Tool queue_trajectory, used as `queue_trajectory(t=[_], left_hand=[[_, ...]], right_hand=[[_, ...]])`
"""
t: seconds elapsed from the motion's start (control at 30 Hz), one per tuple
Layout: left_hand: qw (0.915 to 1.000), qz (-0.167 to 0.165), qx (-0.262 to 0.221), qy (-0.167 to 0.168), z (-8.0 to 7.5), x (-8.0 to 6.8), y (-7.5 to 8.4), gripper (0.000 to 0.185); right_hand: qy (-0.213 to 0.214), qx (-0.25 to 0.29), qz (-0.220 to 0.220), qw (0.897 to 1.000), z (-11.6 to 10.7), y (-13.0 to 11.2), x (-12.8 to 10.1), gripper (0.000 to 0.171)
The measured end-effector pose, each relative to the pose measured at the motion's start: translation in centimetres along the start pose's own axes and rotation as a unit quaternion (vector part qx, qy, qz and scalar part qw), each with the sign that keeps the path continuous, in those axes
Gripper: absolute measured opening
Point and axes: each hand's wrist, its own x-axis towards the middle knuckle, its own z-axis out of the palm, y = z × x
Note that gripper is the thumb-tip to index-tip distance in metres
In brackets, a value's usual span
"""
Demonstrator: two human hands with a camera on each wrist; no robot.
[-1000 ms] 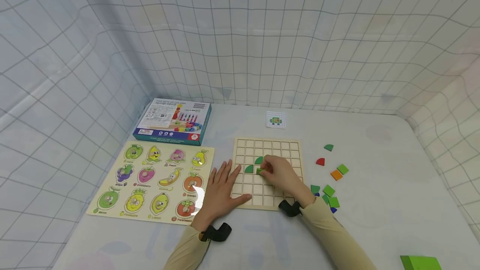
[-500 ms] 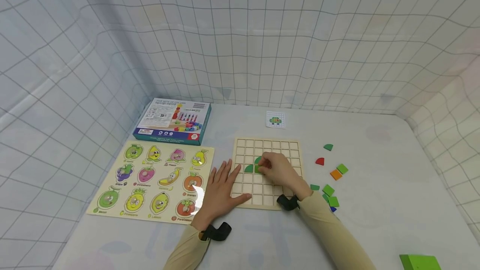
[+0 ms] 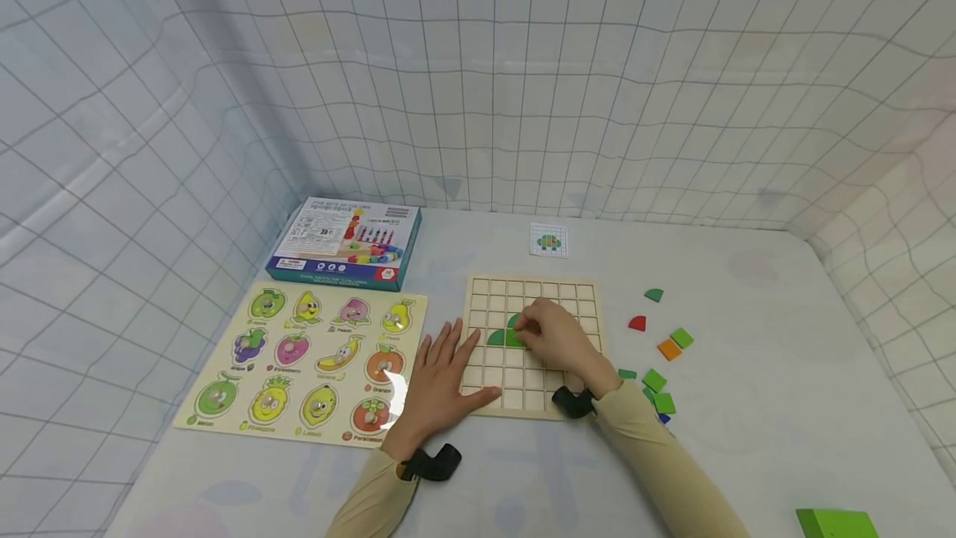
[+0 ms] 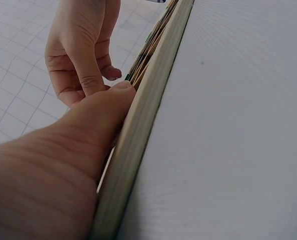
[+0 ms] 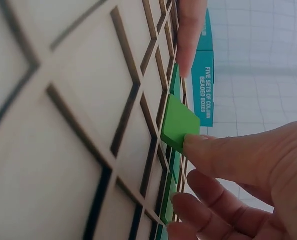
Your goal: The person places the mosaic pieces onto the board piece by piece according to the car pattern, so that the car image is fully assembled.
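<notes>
A wooden grid board (image 3: 489, 376) lies on the table, divided into square cells. My left hand (image 3: 442, 376) rests with spread fingers on its left edge; the thumb lies along the near rim in the left wrist view. My right hand (image 3: 556, 339) pinches a light green square tile (image 5: 180, 124) between thumb and fingers. That tile stands tilted over a cell, one edge at the grid ribs. Dark green quarter-circle tiles (image 3: 496, 337) sit in cells beside it. Further green pieces (image 5: 168, 200) show in the grid beyond the thumb in the right wrist view.
Loose tiles (image 3: 664, 403) in green, orange, red and blue lie right of the board. Behind it is a small pattern card (image 3: 548, 241). A fruit puzzle board (image 3: 299, 364) and a boxed bead set (image 3: 343, 241) stand left. A green block (image 3: 836, 523) sits near right.
My right hand has shifted slightly up and back over the board, with the green square tile lying nearer the quarter-circles. The left hand has stayed in place.
</notes>
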Motion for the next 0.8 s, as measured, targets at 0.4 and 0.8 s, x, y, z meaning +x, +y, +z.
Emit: queue_trajectory(t=[0.4, 0.8], left_hand=[[1.0, -0.004, -0.004, -0.003, -0.1, 0.0, 0.1, 0.087], [1.0, -0.003, -0.002, 0.004, 0.1, 0.0, 0.0, 0.087]], right_hand=[[0.005, -0.063, 0.009, 0.998, -0.3, 0.1, -0.7, 0.009], [0.011, -0.061, 0.006, 0.998, -1.8, 1.0, -3.8, 0.012]])
